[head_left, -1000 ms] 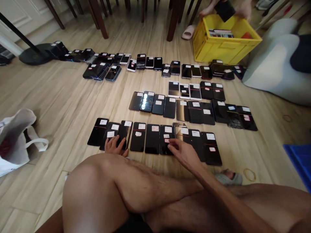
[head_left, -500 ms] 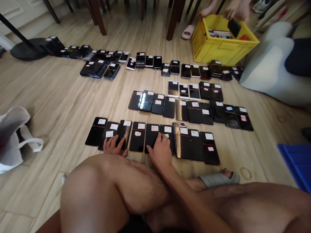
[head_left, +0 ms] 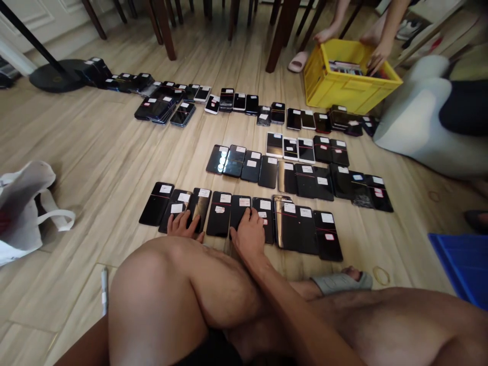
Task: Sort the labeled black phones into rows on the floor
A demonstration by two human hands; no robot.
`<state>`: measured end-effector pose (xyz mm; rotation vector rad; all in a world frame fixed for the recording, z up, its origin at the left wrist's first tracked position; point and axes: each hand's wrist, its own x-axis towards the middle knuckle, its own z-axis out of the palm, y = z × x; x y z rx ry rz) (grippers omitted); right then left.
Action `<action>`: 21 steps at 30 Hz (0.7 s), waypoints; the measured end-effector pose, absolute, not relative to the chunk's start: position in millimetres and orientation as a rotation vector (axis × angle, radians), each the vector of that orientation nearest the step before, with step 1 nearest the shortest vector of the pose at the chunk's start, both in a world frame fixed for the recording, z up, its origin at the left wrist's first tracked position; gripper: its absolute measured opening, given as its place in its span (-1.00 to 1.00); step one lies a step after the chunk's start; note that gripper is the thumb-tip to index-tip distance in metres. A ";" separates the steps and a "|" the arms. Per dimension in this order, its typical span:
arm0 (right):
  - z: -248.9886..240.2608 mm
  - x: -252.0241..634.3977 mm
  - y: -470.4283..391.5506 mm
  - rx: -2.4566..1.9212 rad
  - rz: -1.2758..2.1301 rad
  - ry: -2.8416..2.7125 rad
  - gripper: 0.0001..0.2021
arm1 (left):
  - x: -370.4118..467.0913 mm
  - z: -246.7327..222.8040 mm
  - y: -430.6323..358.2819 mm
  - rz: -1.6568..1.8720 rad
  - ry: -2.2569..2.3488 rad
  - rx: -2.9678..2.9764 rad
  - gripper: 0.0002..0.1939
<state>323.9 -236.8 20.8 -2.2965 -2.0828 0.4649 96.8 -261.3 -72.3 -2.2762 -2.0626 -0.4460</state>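
Observation:
My left hand [head_left: 185,225] rests with its fingers spread on the lower ends of two black smartphones, one with two white labels [head_left: 175,201] and one reflecting gold [head_left: 200,199]. Across a labelled black smartphone [head_left: 240,205] lies my right hand [head_left: 250,234], its thumb at the left edge and its fingers at the right edge. That phone lies flat on the floor in the nearest row. Left of it is a smartphone with a red band [head_left: 218,223]; right of it, another labelled phone [head_left: 268,223]. Overlapping dark phones [head_left: 301,234] continue the row rightward.
Further rows of labelled phones [head_left: 251,170] lie ahead. Another person's hand [head_left: 379,58] reaches into a yellow crate [head_left: 343,94]. A white bag [head_left: 23,218] and a pen [head_left: 104,290] lie left. A blue bin [head_left: 457,259] and rubber band [head_left: 381,275] are right.
The view has shifted slightly, showing more of the pen. The other person's hand has lowered into the crate with the dark phone it held. My hands stay on the same phones.

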 end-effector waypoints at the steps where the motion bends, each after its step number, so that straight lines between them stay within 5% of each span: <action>1: 21.9 323.1 -236.8 -2.302 0.474 -2.087 -0.24 | 96.7 -72.7 -261.2 -0.446 -2.061 -2.277 -0.44; 21: 25.4 317.6 -236.4 -2.321 0.438 -2.166 -0.22 | 95.7 -76.9 -258.8 -0.484 -2.105 -2.269 -0.44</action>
